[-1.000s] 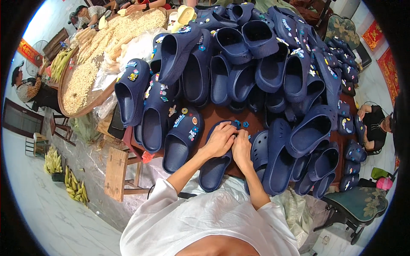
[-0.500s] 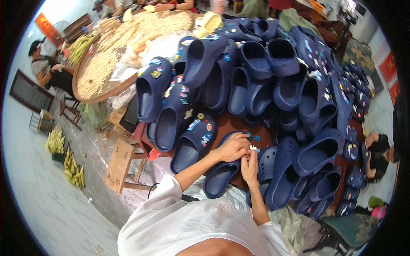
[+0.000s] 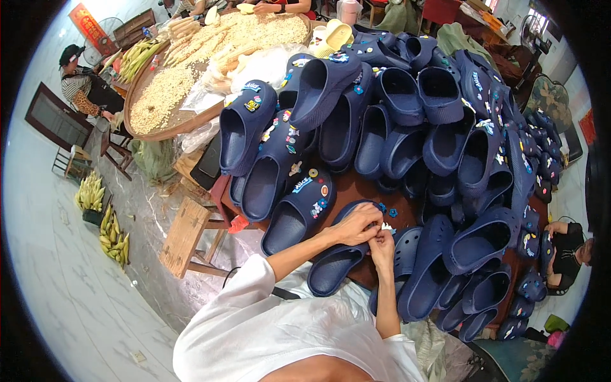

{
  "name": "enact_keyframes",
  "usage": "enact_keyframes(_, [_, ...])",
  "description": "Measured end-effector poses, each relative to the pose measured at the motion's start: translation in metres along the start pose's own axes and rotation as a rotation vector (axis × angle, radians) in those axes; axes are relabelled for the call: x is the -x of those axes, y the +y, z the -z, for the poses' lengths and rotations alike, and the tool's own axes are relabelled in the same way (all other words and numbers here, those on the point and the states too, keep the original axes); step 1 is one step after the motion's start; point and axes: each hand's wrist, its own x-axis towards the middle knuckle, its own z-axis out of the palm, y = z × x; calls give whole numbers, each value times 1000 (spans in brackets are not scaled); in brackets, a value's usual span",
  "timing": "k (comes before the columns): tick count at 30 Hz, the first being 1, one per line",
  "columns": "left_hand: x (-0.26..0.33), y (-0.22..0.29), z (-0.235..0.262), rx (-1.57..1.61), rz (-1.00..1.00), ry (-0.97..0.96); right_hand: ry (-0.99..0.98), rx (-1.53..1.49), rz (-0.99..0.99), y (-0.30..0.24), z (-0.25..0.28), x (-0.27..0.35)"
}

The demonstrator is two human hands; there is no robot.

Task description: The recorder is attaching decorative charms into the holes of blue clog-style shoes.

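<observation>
Since before, your hands lifted slightly: left hand (image 3: 358, 224) grips navy foam clog (image 3: 340, 258), long axis toward you; right hand (image 3: 382, 240) pinches small white charm (image 3: 387, 226) just right of the clog's toe.

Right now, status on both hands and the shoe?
Left hand and right hand pinching a small white charm over the navy foam clog. Clog pile crowds close.

Both forearms come up from the lower edge, bare below white sleeves. The left hand (image 3: 356, 226) reaches in from the left with its wrist bent, fingers curled down and to the right. The right hand (image 3: 382, 242) rises almost straight up on its forearm, fingers bunched and pinched together at the top. The two hands meet, fingertips touching, the left just above the right.
</observation>
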Motion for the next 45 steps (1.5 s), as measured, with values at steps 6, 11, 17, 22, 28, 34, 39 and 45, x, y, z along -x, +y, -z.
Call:
enact_keyframes(6, [3,-2,1,54,27,-8,78,457,357,-36,0,20])
enact_keyframes(11, [0,-14,-1,11,-5,11,118,630,501,-53,-8,22])
enact_keyframes(17, [-2,-12,-3,-84,93,-1,157,497,484,-40,-10,16])
enact_keyframes(22, [2,-16,-8,-84,149,-18,281,379,423,-25,-17,16])
enact_keyframes(28, [2,-21,-9,-6,261,112,251,-190,175,11,-15,1])
enact_keyframes(34, [1,-25,-13,24,279,127,209,-14,151,13,-5,-18])
enact_keyframes(39, [3,-24,-11,-28,286,161,385,427,409,-29,-10,18])
enact_keyframes(45, [-4,-23,-9,-92,375,107,30,286,50,-30,-5,33])
